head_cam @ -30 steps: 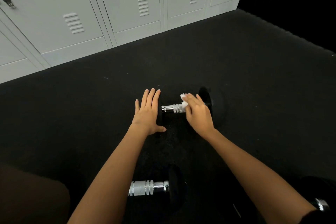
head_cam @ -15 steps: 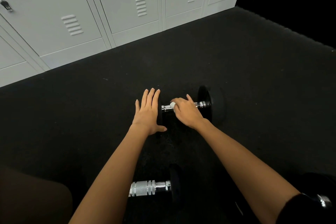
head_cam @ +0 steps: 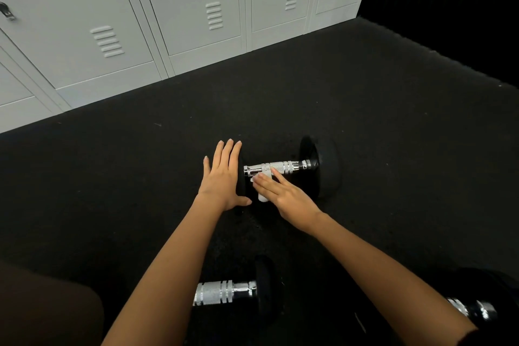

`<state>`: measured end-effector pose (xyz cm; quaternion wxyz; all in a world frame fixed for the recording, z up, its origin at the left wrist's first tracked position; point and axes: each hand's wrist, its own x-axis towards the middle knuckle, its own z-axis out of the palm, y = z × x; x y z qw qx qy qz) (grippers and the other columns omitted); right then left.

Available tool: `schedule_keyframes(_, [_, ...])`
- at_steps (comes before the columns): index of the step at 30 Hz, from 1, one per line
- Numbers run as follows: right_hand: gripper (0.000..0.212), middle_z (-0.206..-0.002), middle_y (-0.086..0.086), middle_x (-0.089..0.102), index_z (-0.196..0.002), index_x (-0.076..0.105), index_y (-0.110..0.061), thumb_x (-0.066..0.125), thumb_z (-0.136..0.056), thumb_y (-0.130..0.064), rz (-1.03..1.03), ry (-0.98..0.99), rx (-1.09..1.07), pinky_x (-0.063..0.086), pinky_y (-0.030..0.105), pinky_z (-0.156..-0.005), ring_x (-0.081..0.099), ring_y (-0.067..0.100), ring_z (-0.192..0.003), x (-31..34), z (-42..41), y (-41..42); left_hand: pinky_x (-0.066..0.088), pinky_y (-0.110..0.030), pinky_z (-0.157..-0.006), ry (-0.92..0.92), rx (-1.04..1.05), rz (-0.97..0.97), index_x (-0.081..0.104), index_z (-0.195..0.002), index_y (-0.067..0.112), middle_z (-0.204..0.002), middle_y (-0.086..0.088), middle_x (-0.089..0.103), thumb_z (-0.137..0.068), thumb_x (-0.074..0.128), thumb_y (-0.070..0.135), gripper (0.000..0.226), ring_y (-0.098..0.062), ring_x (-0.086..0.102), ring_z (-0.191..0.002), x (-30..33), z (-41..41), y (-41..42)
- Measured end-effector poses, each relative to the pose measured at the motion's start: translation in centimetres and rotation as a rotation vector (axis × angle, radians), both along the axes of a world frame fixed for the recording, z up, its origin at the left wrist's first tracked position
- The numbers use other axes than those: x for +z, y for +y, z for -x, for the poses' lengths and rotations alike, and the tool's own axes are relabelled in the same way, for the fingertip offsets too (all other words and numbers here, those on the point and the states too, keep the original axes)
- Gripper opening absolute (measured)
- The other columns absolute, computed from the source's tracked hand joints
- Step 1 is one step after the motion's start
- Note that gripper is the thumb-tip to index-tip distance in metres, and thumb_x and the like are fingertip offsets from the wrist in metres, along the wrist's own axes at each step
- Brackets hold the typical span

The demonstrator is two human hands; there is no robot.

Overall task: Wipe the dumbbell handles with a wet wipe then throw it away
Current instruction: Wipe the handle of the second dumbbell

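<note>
A black dumbbell with a chrome handle (head_cam: 286,167) lies on the dark floor ahead of me. My left hand (head_cam: 224,177) lies flat with straight fingers on its left weight, which it mostly hides. My right hand (head_cam: 283,194) has straight fingers pressing a white wet wipe (head_cam: 259,194) against the near side of the handle's left end. A second dumbbell (head_cam: 224,292) lies closer to me, its left part hidden behind my left forearm.
Grey metal lockers (head_cam: 182,14) line the back edge of the black rubber floor (head_cam: 365,121). A dark wall stands to the right. Another chrome-handled object (head_cam: 471,310) shows at the lower right, and my knee (head_cam: 42,306) at the lower left.
My right hand slid the wipe from the handle's right part to its left end, then drew back toward me, uncovering most of the handle. My left hand stayed put.
</note>
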<state>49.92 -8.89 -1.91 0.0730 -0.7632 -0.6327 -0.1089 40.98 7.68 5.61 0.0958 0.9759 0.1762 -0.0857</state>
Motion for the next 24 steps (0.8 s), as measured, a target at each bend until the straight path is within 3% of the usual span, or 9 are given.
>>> schedule_keyframes(4, [0.069, -0.146, 0.014, 0.042, -0.139, 0.04, -0.001, 0.057, -0.075, 0.021, -0.199, 0.235, -0.097, 0.018, 0.044, -0.117, 0.036, 0.023, -0.138, 1.0, 0.0, 1.5, 0.001, -0.051, -0.118, -0.002, 0.003, 0.017, -0.018, -0.148, 0.015, -0.157, -0.003, -0.019, -0.069, 0.077, 0.048, 0.128, -0.023, -0.021, -0.144, 0.0, -0.1, 0.1])
schedule_keyframes(7, [0.07, -0.152, 0.011, 0.033, -0.144, 0.033, -0.004, 0.054, -0.081, 0.018, -0.165, 0.317, -0.244, 0.004, 0.038, -0.119, 0.026, 0.022, -0.143, 1.2, 0.1, 3.3, 0.001, -0.051, -0.117, -0.005, 0.0, 0.02, -0.017, -0.148, 0.015, -0.157, -0.004, -0.017, -0.068, 0.078, 0.048, 0.129, -0.024, -0.02, -0.144, 0.0, -0.1, 0.1])
schedule_keyframes(11, [0.073, -0.154, 0.01, 0.027, -0.145, 0.029, -0.005, 0.057, -0.08, 0.015, -0.08, 0.216, -0.13, 0.001, 0.037, -0.118, 0.019, 0.02, -0.144, 0.2, 0.8, 2.8, 0.002, -0.051, -0.117, -0.015, 0.004, 0.01, -0.017, -0.148, 0.015, -0.158, -0.004, -0.017, -0.068, 0.077, 0.049, 0.129, -0.024, -0.019, -0.144, -0.1, 0.0, 0.1])
schedule_keyframes(16, [0.062, -0.145, 0.011, 0.044, -0.137, 0.045, -0.003, 0.06, -0.079, 0.013, -0.086, 0.236, 0.049, 0.015, 0.04, -0.117, 0.037, 0.021, -0.137, 0.1, 0.6, 0.4, 0.001, -0.051, -0.118, -0.019, 0.002, 0.013, -0.017, -0.148, 0.015, -0.157, -0.003, -0.017, -0.068, 0.077, 0.049, 0.128, -0.023, -0.02, -0.144, -0.1, 0.1, 0.0])
schedule_keyframes(20, [0.061, -0.143, 0.012, 0.046, -0.138, 0.042, -0.001, 0.056, -0.081, 0.016, -0.311, 0.332, -0.14, 0.024, 0.042, -0.117, 0.038, 0.02, -0.136, 0.7, 0.3, 1.2, 0.0, -0.05, -0.118, -0.003, 0.002, 0.015, -0.018, -0.148, 0.015, -0.157, -0.003, -0.019, -0.068, 0.077, 0.048, 0.129, -0.023, -0.021, -0.144, 0.0, 0.1, 0.0])
schedule_keyframes(24, [0.06, -0.149, 0.013, 0.037, -0.143, 0.036, -0.003, 0.053, -0.086, 0.011, -0.201, 0.388, -0.29, 0.01, 0.038, -0.12, 0.03, 0.025, -0.141, 1.1, 0.2, 3.5, 0.002, -0.051, -0.118, -0.011, 0.006, 0.022, -0.017, -0.148, 0.015, -0.157, -0.003, -0.017, -0.068, 0.078, 0.048, 0.129, -0.023, -0.02, -0.144, 0.0, 0.1, 0.0])
